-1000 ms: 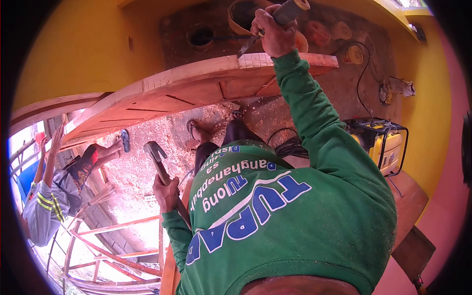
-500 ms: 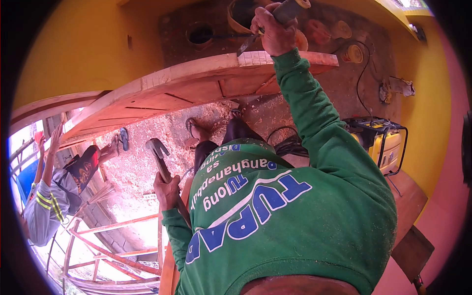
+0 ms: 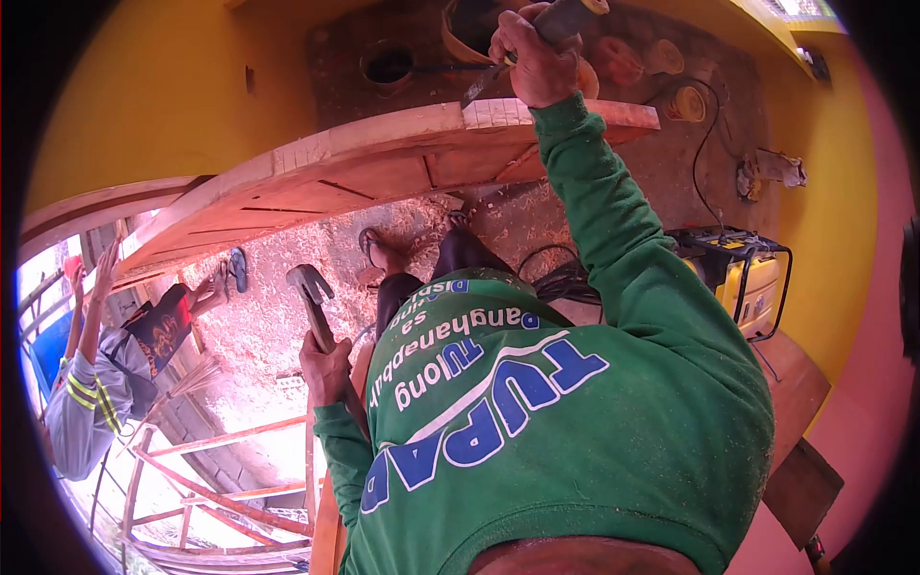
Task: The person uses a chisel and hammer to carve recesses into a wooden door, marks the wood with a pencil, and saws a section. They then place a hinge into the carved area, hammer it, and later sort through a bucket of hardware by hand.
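Note:
My right hand (image 3: 541,57) is closed around a chisel (image 3: 570,21) with a thick dark handle. Its blade slants down to the top edge of a wooden door panel (image 3: 355,158), which stands on its long edge in front of me. Lines and a paler patch mark the edge beside the blade. Low on my left, my left hand (image 3: 328,364) grips a claw hammer (image 3: 309,287) by the handle, its head up and apart from the chisel. My fingers partly hide both handles.
At left, a person in a grey shirt (image 3: 81,412) has hands raised by the panel's far end. Wood shavings (image 3: 287,326) cover the floor. A yellow generator (image 3: 757,287) stands right. Beyond the panel are several buckets (image 3: 685,103) and a cable. A wooden frame (image 3: 220,498) lies lower left.
The hammer in my left hand has shifted very slightly. My right hand and the chisel stay in place. The other person at left has moved a little.

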The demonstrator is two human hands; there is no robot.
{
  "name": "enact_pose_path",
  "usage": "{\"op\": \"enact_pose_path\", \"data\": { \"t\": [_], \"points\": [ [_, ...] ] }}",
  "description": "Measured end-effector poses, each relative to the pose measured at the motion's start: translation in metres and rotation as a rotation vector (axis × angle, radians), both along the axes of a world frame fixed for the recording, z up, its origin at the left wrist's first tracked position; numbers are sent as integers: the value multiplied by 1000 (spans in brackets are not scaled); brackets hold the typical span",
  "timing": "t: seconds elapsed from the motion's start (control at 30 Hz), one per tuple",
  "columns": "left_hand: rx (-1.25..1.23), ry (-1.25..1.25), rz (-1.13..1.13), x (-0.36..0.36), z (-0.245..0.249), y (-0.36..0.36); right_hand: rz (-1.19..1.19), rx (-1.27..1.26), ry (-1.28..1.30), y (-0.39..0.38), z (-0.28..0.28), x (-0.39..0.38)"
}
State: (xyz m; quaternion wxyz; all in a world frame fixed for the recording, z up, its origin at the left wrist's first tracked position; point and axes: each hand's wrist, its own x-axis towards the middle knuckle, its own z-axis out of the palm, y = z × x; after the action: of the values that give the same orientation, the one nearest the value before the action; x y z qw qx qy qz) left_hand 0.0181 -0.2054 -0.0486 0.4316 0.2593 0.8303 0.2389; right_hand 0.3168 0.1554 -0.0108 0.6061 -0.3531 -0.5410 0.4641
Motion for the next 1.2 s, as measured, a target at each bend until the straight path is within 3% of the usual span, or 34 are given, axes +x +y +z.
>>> {"op": "enact_pose_path", "data": {
  "t": [0.13, 0.3, 0.4, 0.43, 0.5, 0.57, 0.7, 0.77, 0.83, 0.87, 0.9, 0.93, 0.97, 1.03, 1.1, 1.17, 1.2],
  "points": [
    [17, -11, 1, 3, 5, 6, -10, 56, 37, -1, 0, -5],
    [26, 114, -225, -5, 29, 36, -98, 19, 14, -10, 17, -23],
    [190, 320, -411, 12, 96, 100, -138, 100, -238, -7, 11, -22],
    [375, 453, -592, 6, 105, 117, -178, 284, -402, -1, 6, -18],
    [507, 462, -710, 24, 156, 162, -263, 657, -723, 9, -3, -11],
    [791, 505, -884, 37, 177, 211, -148, 386, -534, 5, -2, -14],
    [925, 523, -1046, 77, 214, 264, 69, -163, -147, -7, -2, -19],
    [861, 489, -1167, 88, 220, 280, -62, 163, -607, 1, -14, -13],
    [845, -51, -1214, 85, 205, 300, -276, 569, -942, 8, -21, -11],
    [828, -570, -1150, 74, 179, 313, -428, 813, -1042, 10, -23, -12],
    [1001, -659, -1138, 76, 175, 317, -582, 1057, -1136, 11, -24, -12],
    [1174, -747, -1132, 79, 172, 321, -528, 963, -1108, 10, -25, -11],
    [1544, -364, -1187, 86, 170, 327, -474, 871, -1077, 10, -25, -11],
    [1728, 240, -1269, 98, 180, 326, -308, 558, -882, 5, -18, -13],
    [1410, 578, -1379, 103, 203, 307, -93, 136, -541, -5, 0, -18],
    [1063, 896, -1438, 104, 225, 287, -373, 665, -950, 10, -39, -12],
    [1023, 847, -1442, 102, 227, 287, -514, 939, -1143, 12, -40, -14]
  ]
}}
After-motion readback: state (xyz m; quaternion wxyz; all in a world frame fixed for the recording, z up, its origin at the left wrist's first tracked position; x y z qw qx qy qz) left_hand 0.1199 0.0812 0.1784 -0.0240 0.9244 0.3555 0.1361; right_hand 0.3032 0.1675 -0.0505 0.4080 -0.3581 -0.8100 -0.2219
